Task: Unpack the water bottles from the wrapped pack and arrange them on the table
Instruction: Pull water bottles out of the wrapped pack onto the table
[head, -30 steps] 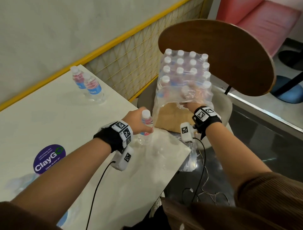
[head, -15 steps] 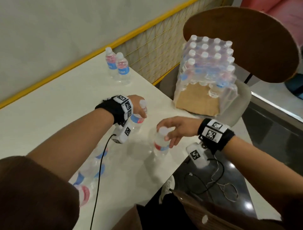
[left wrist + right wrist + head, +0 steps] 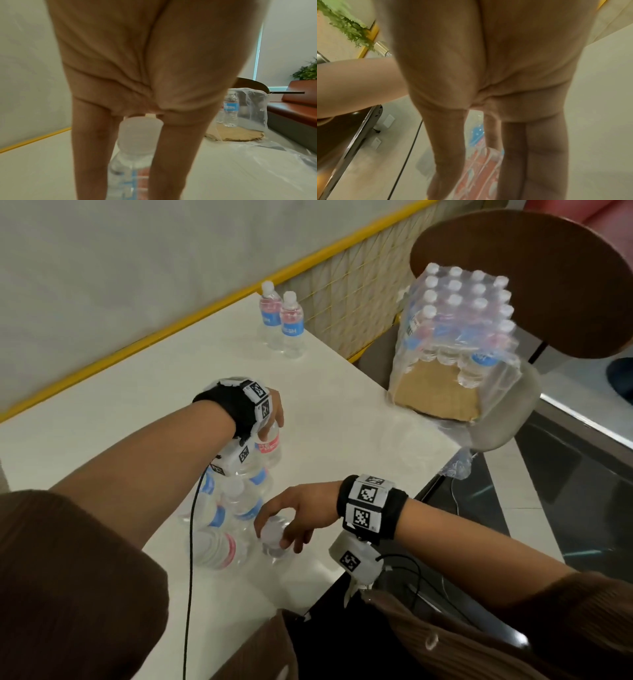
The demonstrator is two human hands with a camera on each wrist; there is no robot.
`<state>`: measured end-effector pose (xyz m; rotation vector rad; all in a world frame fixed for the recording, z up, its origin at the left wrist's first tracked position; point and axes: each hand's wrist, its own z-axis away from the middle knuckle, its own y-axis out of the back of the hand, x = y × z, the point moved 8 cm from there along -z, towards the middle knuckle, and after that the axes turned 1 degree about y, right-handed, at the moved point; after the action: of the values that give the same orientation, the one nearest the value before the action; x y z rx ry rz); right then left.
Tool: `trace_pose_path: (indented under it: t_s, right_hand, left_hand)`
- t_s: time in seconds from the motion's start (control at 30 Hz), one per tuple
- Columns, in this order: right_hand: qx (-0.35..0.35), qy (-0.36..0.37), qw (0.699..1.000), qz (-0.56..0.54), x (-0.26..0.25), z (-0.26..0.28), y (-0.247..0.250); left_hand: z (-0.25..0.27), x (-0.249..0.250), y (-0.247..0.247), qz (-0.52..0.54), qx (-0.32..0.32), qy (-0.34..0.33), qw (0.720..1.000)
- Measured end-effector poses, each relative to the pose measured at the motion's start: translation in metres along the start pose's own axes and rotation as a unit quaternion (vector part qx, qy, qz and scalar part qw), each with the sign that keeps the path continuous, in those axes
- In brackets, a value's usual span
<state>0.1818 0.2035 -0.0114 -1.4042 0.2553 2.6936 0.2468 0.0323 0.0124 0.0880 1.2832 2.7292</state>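
Observation:
The shrink-wrapped pack (image 3: pixel 455 313) of water bottles stands on a chair seat right of the white table (image 3: pixel 342 419), its near side torn open over a cardboard base. My left hand (image 3: pixel 272 428) grips the cap end of an upright bottle (image 3: pixel 270 447); in the left wrist view my fingers (image 3: pixel 92 142) straddle its cap (image 3: pixel 140 129). My right hand (image 3: pixel 281 534) holds the cap of another bottle (image 3: pixel 274 542) near the table's front edge, and its red and blue label (image 3: pixel 481 159) shows between my fingers. Both stand beside a cluster of bottles (image 3: pixel 222 518).
Two more bottles (image 3: pixel 282 320) stand at the table's far corner by the yellow-railed mesh partition (image 3: pixel 342 299). The chair's round wooden back (image 3: pixel 548 285) rises behind the pack. Loose plastic wrap (image 3: pixel 455 467) hangs off the table's right edge. A cable (image 3: pixel 190 542) trails from my left wrist.
My right hand left the pack and brought a bottle down to the table's front, next to the cluster. My left hand carried its bottle left and back toward the same cluster.

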Motion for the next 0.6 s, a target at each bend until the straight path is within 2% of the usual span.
trace_pose_path:
  t_s: [0.1, 0.2, 0.33, 0.47, 0.6]
  right_hand:
    - [-0.013, 0.002, 1.0, 0.003, -0.008, -0.01, -0.015]
    - [-0.02, 0.005, 1.0, 0.004, -0.014, -0.017, -0.024]
    - [-0.008, 0.014, 1.0, 0.004, -0.012, -0.015, -0.019]
    - [0.039, 0.035, 0.998, 0.019, 0.004, 0.007, 0.015]
    - [0.1, -0.02, 0.995, -0.015, 0.052, 0.047, 0.076]
  left_hand:
    - [0.005, -0.008, -0.008, -0.005, -0.047, -0.008, 0.999]
    - [0.007, -0.011, -0.01, -0.006, -0.067, -0.005, 0.998]
    - [0.003, 0.005, -0.004, -0.008, -0.036, -0.001, 0.999]
    - [-0.007, 0.039, 0.013, -0.041, 0.003, -0.025, 0.999]
    - [-0.02, 0.085, 0.025, -0.056, 0.032, -0.066, 0.996]
